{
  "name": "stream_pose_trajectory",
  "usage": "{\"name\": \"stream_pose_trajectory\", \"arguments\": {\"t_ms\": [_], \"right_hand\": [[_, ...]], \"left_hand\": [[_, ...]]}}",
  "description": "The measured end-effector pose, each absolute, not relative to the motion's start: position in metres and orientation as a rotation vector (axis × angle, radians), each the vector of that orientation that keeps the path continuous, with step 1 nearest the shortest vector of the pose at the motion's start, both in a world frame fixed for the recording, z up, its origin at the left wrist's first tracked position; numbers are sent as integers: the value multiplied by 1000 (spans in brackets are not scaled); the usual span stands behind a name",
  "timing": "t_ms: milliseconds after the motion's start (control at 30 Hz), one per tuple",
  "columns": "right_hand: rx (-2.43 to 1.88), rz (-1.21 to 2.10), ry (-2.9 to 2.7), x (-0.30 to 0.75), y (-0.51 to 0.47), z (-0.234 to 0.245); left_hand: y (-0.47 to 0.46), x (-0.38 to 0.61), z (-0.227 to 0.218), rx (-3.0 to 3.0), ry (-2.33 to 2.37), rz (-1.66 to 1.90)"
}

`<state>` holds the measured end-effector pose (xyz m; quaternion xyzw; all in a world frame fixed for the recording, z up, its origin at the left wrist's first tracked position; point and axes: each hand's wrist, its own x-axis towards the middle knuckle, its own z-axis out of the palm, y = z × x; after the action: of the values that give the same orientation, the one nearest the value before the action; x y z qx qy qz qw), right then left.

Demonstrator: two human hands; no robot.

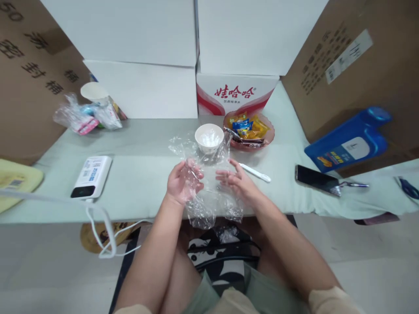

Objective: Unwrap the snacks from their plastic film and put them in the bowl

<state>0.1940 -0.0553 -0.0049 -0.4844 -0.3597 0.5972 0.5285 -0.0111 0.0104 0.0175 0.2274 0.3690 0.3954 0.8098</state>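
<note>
I'm watching from afar: thin, clear, crinkled plastic film (200, 213) spreads over the centre of the frame, just in front of and beside the small round white bowl (208, 150). My left hand (183, 183) is half curled, film draped across its fingers; whether it's pinching, I can't tell. And the right hand (240, 179), fingers spread, nothing clenched! This stuff should be feather-light, limp, slippery, quick to cling and tear; I'd pinch a loose edge, lower centre, between fingertips.
</note>
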Motion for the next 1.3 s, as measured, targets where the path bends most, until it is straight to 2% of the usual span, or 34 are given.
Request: {"name": "stream_pose_trajectory", "arguments": {"t_ms": [267,600,733,967,1167,1300], "right_hand": [[-1252,1157,-589,213,-53,-8],[-1380,1110,-523,227,-58,-12],[-1396,1147,-564,230,-58,-10],[-1478,1066,-576,242,-64,-15],[-1481,926,-670,248,-65,-22],[-1378,918,-878,252,-70,-27]], "left_hand": [[26,-4,13,787,1268,817],[19,-6,5,1006,1137,780],[17,4,4,1178,1270,793],[27,-11,9,887,1266,801],[27,-34,3,1007,1225,763],[22,-44,-5,1219,1139,888]]}}
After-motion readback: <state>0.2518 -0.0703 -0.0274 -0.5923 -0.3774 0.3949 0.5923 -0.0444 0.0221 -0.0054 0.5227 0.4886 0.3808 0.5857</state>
